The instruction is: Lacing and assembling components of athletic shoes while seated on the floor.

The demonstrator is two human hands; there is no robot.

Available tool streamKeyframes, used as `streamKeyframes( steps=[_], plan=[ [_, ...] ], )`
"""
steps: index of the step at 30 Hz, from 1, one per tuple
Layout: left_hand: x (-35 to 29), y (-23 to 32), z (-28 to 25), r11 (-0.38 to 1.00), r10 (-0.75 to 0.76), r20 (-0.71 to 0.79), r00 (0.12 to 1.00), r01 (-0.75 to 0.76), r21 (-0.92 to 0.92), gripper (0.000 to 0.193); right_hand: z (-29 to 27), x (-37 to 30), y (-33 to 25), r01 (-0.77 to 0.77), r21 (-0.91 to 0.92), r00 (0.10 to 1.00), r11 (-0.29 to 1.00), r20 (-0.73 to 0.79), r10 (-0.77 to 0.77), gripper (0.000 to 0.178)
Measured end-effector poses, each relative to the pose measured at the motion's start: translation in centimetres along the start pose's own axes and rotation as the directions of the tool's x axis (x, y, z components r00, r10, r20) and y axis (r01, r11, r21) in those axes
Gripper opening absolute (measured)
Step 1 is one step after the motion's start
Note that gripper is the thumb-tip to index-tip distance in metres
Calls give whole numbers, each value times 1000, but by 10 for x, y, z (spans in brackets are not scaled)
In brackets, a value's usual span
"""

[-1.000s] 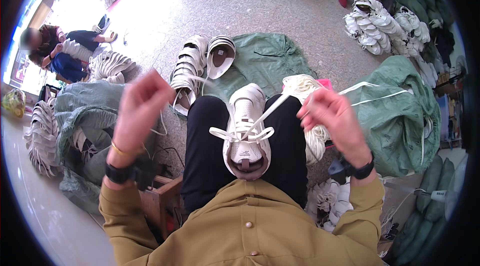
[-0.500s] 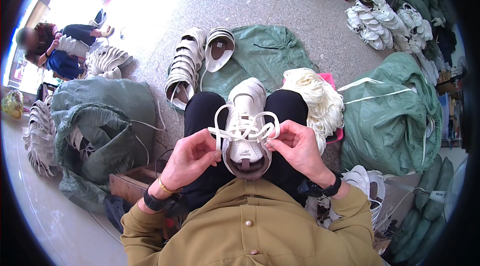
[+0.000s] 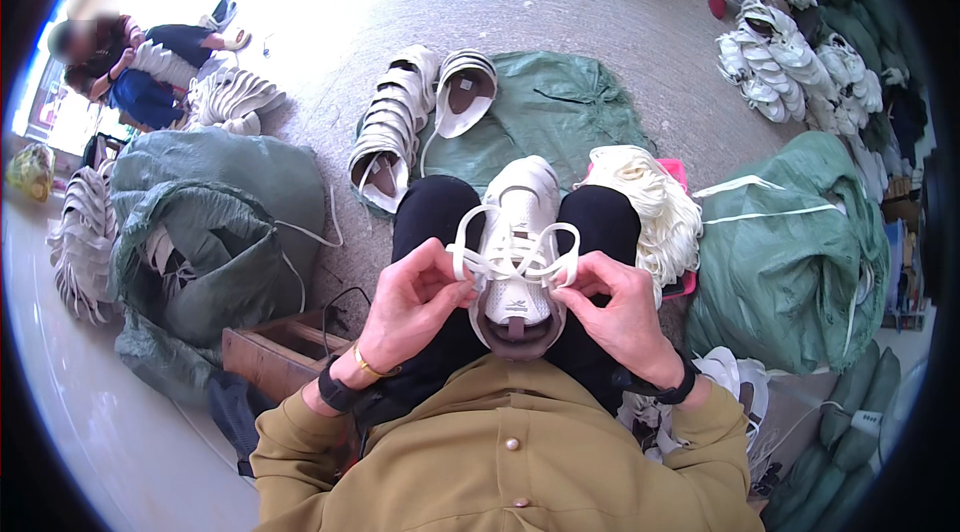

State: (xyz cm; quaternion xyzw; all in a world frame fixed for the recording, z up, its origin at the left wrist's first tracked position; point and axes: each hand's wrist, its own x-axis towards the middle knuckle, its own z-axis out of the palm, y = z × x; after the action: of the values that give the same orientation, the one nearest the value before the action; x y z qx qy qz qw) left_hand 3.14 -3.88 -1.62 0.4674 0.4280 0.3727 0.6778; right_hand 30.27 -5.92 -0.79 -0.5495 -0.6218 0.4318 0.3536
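Note:
A white sneaker upper (image 3: 530, 194) with a brown lining lies between my knees, its toe pointing away from me. A white shoelace (image 3: 520, 252) crosses over its tongue, with a standing loop on either side. My left hand (image 3: 420, 300) pinches the lace beside the left loop between thumb and fingers. On the other side, my right hand (image 3: 615, 307) has thumb and fingertips closed on the lace at the base of the right loop. Both hands are close to the opening of the upper. The fingers partly hide the lace ends.
Ahead, a row of nested uppers (image 3: 392, 117) and a single upper (image 3: 466, 97) lie on a flat green sack (image 3: 560, 117). White laces (image 3: 645, 212) are heaped in a pink tray (image 3: 676, 172) at right. Full green sacks flank me; a wooden box (image 3: 270, 357) stands left. Other people sit farther off.
The whole view has shifted, so things in the middle appear farther right. Both hands keep their pinch on the lace, and the two loops look nearly the same.

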Motion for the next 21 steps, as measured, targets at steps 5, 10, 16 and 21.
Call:
streamKeyframes(
  steps=[5, 10, 16, 21],
  plan=[
    [3, -2, 1, 1000, -4, -13, 1000, 4, 25, 11, -4, -7, -2, 6, -80, 998, 997, -56, -10, 13],
    [2, -5, 0, 976, 25, -29, 999, -18, 218, 10, -10, -11, -11, 0, -144, 997, 990, -72, -10, 12],
    [1, -2, 7, 929, 131, -64, 989, -100, 358, 13, -7, -14, -17, 91, -203, 986, 975, -121, -117, 12],
    [-2, 5, 16, 740, 338, -27, 941, -249, 624, 16, -2, -17, -21, 169, -233, 975, 958, -105, -197, 15]
  ],
)
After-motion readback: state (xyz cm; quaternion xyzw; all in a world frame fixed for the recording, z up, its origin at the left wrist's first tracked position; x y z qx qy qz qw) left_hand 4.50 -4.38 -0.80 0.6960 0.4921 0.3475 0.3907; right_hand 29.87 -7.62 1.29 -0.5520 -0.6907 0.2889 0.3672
